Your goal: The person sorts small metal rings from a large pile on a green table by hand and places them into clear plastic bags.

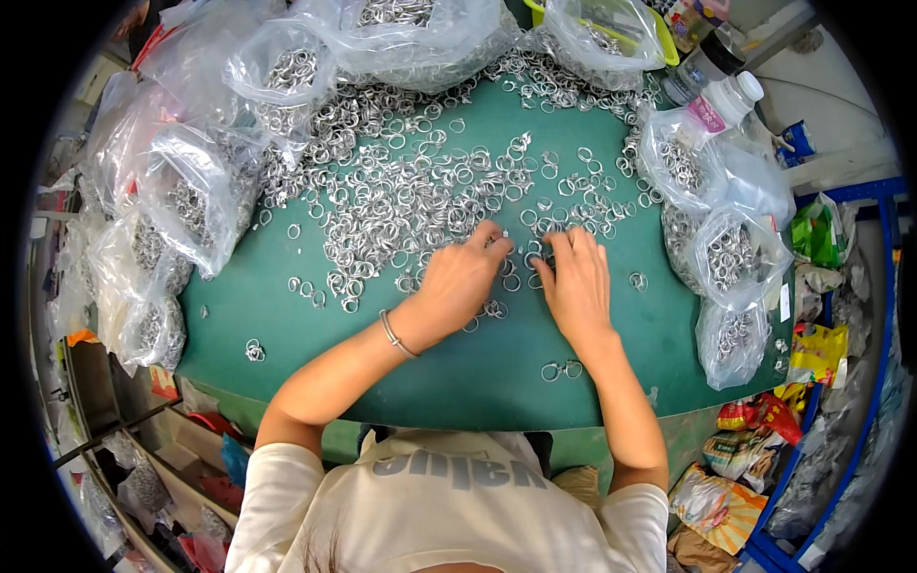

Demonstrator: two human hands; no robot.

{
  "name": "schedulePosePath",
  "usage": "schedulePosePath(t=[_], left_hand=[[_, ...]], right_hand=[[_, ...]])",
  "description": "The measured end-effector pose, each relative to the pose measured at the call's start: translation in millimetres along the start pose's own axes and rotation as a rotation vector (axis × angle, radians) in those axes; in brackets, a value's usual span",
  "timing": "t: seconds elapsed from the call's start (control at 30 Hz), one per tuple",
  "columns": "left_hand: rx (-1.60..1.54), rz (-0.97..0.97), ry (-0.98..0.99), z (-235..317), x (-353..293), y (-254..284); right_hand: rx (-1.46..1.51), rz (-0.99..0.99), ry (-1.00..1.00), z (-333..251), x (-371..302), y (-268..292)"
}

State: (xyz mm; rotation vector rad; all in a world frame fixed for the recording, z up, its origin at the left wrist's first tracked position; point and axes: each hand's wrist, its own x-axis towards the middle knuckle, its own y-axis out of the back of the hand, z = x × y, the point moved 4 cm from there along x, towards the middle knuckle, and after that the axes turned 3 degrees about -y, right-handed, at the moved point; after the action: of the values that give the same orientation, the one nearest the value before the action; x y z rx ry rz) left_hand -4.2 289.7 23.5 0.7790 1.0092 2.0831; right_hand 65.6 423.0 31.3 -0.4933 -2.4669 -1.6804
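Observation:
A wide heap of silver-coloured metal rings lies loose on the green tabletop. My left hand, with a bangle on its wrist, is at the near right side of the heap. Its thumb and forefinger are pinched together; a small shiny bit shows at the tips, too little to name. Just to the right, my right hand reaches down to the table with bent fingers and thumb apart, touching or close beside a few rings between the hands. Whether it grips one of them is not visible.
Clear plastic bags full of rings line the left, the back and the right. A pair of rings lies near the front edge. A white-capped bottle leans at the back right. Blue shelving stands beyond.

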Motion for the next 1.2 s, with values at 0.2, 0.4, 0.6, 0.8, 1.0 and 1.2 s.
schedulePosePath(t=[0.2,0.4,0.6,0.8,1.0,1.2], left_hand=[[-0.056,0.013,-0.002,0.3,0.1,5.0],[-0.021,-0.089,-0.085,9.0,-2.8,12.3],[0.000,-0.070,-0.073,-0.2,-6.0,13.8],[0.146,-0.276,-0.047,14.1,6.3,1.2],[-0.069,-0.018,-0.069,6.4,32.3,19.7],[0.081,-0.146,-0.083,-16.2,70.3,-17.6]], right_hand=[[-0.048,0.005,-0.009,2.2,-0.6,4.9],[1.396,-0.178,-0.623,27.3,-11.9,11.0],[1.855,-0.343,-0.770,33.3,-21.2,13.8],[0.932,-0.182,-0.554,21.4,-11.9,11.5],[0.542,-0.187,-0.491,38.1,-4.3,27.5],[0.481,-0.181,-0.461,32.6,-3.7,31.1]])
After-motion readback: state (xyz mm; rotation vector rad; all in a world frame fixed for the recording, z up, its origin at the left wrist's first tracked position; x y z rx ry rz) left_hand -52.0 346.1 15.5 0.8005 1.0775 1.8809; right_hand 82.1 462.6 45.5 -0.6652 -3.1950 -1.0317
